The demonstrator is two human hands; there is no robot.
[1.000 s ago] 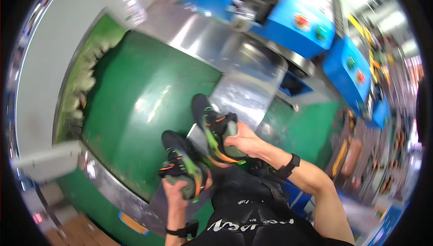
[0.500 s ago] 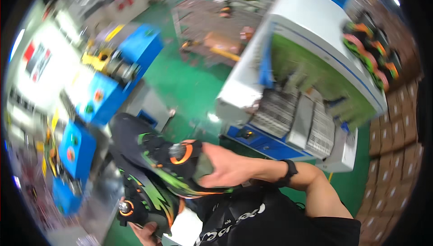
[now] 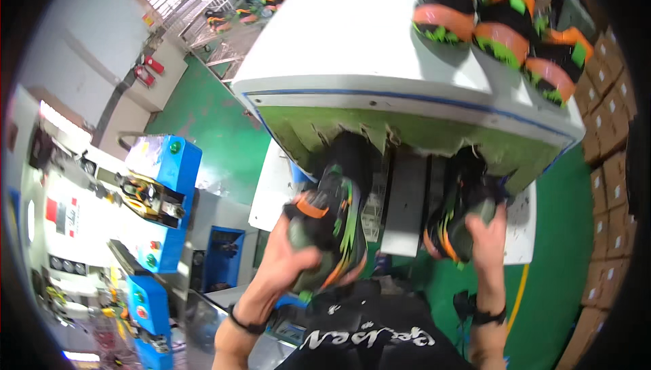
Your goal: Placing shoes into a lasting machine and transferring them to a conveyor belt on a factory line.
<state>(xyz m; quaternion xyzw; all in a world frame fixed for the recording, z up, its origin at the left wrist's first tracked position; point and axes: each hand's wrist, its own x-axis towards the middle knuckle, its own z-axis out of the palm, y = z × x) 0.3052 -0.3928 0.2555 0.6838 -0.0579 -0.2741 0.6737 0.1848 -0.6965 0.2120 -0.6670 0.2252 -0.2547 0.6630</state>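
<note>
The biggest thing before us is the white machine [image 3: 352, 37], its slot fringed with a green curtain [image 3: 407, 136]. On its top stand three finished shoes [image 3: 505, 21], black with orange and lime soles. To our left are blue control boxes [image 3: 163, 166] on a green floor [image 3: 203, 126], and cartons [image 3: 610, 166] are stacked at the right edge.

We hold two shoes, one in each hand, both right at the slot. Our left hand [image 3: 288, 258] is closed round the heel of the left shoe [image 3: 332, 221], whose toe is pushed up under the curtain. Our right hand [image 3: 485, 231] grips the heel of the right shoe [image 3: 458, 207], whose toe also touches the curtain's lower edge.

As we judge it, the pair is carried to the machine and lined up at its mouth; what remains is to get both shoes fully through or set down inside, and neither is released yet. We cannot see what lies behind the curtain.

Half a second ago the machine stood farther off at the upper right and the shoes were close to our chest; now we face the slot squarely with both shoes raised to it, arms stretched forward.
</note>
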